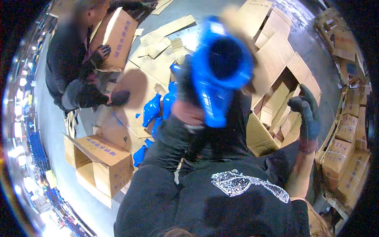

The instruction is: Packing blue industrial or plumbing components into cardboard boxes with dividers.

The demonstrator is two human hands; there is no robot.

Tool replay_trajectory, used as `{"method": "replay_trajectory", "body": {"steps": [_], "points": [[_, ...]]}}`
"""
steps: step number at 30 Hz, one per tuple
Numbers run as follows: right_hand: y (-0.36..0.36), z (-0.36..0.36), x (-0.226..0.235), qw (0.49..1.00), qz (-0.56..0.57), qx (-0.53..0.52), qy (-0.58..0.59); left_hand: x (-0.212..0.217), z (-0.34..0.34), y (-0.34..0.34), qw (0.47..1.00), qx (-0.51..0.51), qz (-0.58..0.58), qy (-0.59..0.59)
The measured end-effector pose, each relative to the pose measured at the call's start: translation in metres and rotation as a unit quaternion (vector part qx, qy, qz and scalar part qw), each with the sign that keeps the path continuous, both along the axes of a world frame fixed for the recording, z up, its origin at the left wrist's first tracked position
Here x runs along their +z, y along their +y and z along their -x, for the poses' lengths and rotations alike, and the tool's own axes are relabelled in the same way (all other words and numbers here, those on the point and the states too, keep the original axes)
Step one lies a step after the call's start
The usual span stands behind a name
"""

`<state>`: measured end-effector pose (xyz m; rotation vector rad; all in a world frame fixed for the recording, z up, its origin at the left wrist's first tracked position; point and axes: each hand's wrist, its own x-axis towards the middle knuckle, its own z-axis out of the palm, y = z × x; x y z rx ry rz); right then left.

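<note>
In front of my lap, a large glossy blue pipe fitting [213, 87] is held up, with a round dark opening facing me. Its upper end is blurred by motion. My left hand [186, 89], in a dark glove, grips its left side; the fitting partly covers the fingers. To the right, my gloved right hand [308, 112] is raised with thumb and fingers apart, holding nothing. It is beside a large open carton [264, 136] with cardboard dividers inside. Several more blue fittings [151, 110] lie on flattened cardboard to the left of my legs.
At the far left, a person [65, 59] in dark clothes crouches with a gloved hand on a carton [120, 41]. Another open carton [112, 166] lies at the near left. Loose cardboard [158, 43] covers the floor ahead. Stacked boxes [337, 158] stand along the right.
</note>
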<state>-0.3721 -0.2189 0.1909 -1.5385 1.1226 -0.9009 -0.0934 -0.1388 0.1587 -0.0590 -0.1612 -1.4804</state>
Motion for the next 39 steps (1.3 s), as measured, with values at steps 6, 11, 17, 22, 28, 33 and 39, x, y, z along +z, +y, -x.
{"method": "replay_trajectory", "body": {"steps": [6,11,17,22,28,33,39], "points": [[-0.030,0.064,-0.082,0.984,-0.152,-0.047,0.081,-0.102,-0.219,-0.026,0.843,0.152,-0.169,-0.488],[-0.034,0.082,-0.115,0.964,-0.237,-0.086,0.087,-0.193,-0.295,-0.021,0.293,0.183,-0.407,-0.846],[-0.046,0.095,-0.131,0.956,-0.118,-0.066,0.261,-0.229,-0.245,-0.005,0.069,0.134,-0.381,-0.912],[-0.084,0.064,-0.156,0.924,-0.232,-0.170,0.253,-0.231,-0.285,0.003,0.097,0.052,-0.359,-0.927],[-0.093,0.040,-0.190,0.856,-0.236,-0.197,0.415,-0.130,-0.227,-0.065,0.470,0.081,-0.364,-0.800],[-0.090,0.056,-0.174,0.891,-0.238,-0.180,0.343,0.011,-0.088,-0.105,0.651,0.117,-0.199,-0.723],[-0.087,0.055,-0.173,0.884,-0.238,-0.155,0.371,0.062,0.082,-0.116,0.759,-0.044,-0.039,-0.648]]}}
